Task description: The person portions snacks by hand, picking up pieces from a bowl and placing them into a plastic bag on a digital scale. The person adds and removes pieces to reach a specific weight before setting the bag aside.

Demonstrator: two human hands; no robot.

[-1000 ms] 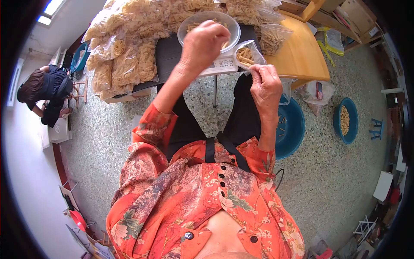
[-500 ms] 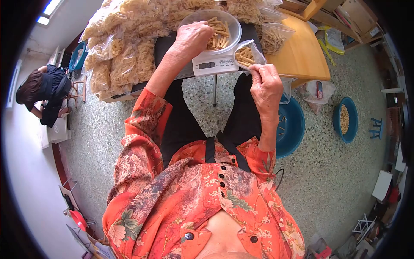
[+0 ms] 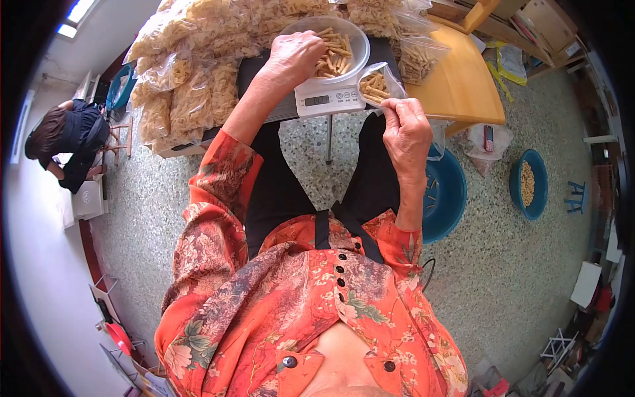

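Observation:
My left hand [image 3: 296, 56] reaches over the near-left rim of a clear plastic bowl [image 3: 363, 47]. Its fingers are curled down among thin tan sticks [image 3: 338, 54] in the bowl, and the fingertips are hidden. The bowl rests on a white digital scale [image 3: 331, 99] with a grey display. Between thumb and fingers, my right hand [image 3: 407, 129] pinches the edge of a small clear plastic bag [image 3: 395, 83]. That bag is partly filled with similar sticks [image 3: 374, 87] and lies beside the scale's right end.
Filled clear bags [image 3: 198, 99] are piled along the left and back. More bagged sticks [image 3: 420, 59] lie by a wooden chair [image 3: 466, 79]. Blue tubs [image 3: 450, 212] stand on the floor at right, near a blue stool [image 3: 577, 197]. A person [image 3: 69, 135] bends over at far left.
The view has shifted very slightly. My left hand stays curled in the bowl, and my right hand keeps its pinch on the bag.

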